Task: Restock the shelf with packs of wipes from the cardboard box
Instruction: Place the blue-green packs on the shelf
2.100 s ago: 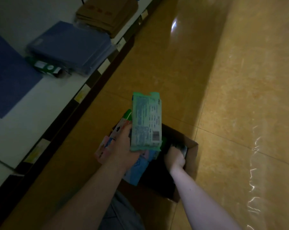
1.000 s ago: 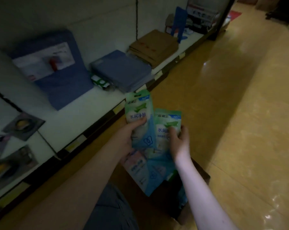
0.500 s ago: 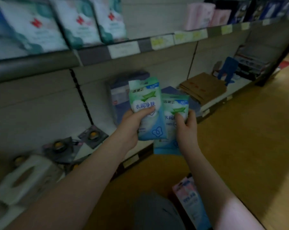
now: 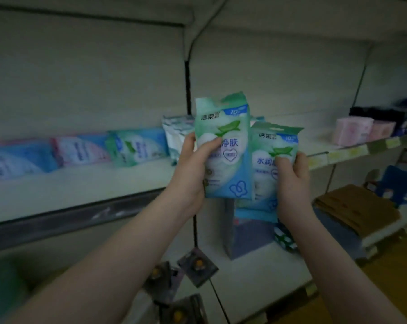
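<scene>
My left hand (image 4: pixel 190 169) grips a green and blue pack of wipes (image 4: pixel 230 127) upright at chest height. Beside it, my right hand (image 4: pixel 291 181) holds another pack of wipes (image 4: pixel 276 141), with more packs stacked behind and below it (image 4: pixel 254 212). Both bundles hover in front of the white shelf (image 4: pixel 85 185), just right of its upright divider. Several wipes packs (image 4: pixel 137 146) lie in a row on that shelf at the left, and a white pack (image 4: pixel 176 134) stands behind my left hand. The cardboard box is out of view.
Pink boxes (image 4: pixel 352 130) and dark packs (image 4: pixel 385 118) sit on the shelf at the right. Below lie brown folded goods (image 4: pixel 357 206), a blue box (image 4: pixel 247 239), and small dark packets (image 4: pixel 197 265). Yellow floor shows at the bottom right.
The view has risen from the box on the floor to the middle shelf. Both hands have lifted the packs of wipes up to shelf height.
</scene>
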`<state>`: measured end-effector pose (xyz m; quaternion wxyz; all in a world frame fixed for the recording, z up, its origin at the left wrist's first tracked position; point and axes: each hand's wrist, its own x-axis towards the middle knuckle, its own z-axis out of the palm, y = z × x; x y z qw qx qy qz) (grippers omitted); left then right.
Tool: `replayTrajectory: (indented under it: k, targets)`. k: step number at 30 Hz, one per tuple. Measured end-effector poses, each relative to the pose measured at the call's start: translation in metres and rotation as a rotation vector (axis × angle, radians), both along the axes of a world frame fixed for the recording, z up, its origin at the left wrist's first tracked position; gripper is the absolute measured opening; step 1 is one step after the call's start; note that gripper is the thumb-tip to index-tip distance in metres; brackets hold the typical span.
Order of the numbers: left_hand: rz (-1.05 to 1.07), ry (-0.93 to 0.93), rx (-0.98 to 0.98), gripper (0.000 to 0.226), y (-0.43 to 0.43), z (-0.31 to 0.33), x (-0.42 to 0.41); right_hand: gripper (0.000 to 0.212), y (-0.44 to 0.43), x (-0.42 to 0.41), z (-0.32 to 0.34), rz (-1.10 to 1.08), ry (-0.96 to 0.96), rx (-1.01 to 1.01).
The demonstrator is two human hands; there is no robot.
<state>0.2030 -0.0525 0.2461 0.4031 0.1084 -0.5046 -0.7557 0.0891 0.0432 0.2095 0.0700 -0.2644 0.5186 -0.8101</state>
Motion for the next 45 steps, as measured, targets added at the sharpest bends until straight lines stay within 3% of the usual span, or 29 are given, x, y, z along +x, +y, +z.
replayTrajectory:
  k: [6, 14, 19, 23, 25, 28, 31, 35, 40, 45]
  targets:
    - [0.403, 0.015, -0.073, 0.021, -0.076, 0.046, 0.056, 0.022, -0.06, 0.021, 0.047, 0.098, 0.033, -0.035]
    - [0.629, -0.044, -0.102, 0.052, -0.169, 0.034, 0.095, 0.033, -0.135, 0.042, 0.093, 0.263, 0.237, -0.053]
    - [0.638, -0.142, 0.027, 0.039, -0.203, 0.005, 0.08, 0.039, -0.18, 0.057, 0.104, 0.404, 0.376, 0.025]
    - [0.65, -0.081, 0.129, 0.023, -0.212, -0.007, 0.073, 0.042, -0.206, 0.059, 0.102, 0.47, 0.457, 0.129]
    - [0.74, -0.176, 0.039, 0.019, -0.218, -0.012, 0.072, 0.043, -0.217, 0.059, 0.1, 0.488, 0.522, 0.181]
    - [0.865, -0.462, -0.147, 0.023, -0.227, -0.019, 0.079, 0.047, -0.233, 0.06, 0.094, 0.518, 0.658, 0.297]
    - [0.913, -0.623, -0.156, 0.036, -0.231, -0.024, 0.083, 0.053, -0.244, 0.062, 0.087, 0.484, 0.921, 0.468]
    - [0.972, -0.619, 0.017, 0.033, -0.239, -0.024, 0.083, 0.055, -0.256, 0.072, 0.08, 0.309, 1.326, 0.743]
    - [1.008, -0.46, 0.152, 0.037, -0.243, -0.02, 0.084, 0.058, -0.27, 0.081, 0.073, 0.215, 1.389, 0.761]
    - [0.985, -0.438, -0.067, 0.044, -0.224, -0.013, 0.078, 0.064, -0.276, 0.084, 0.064, 0.095, 1.52, 0.895]
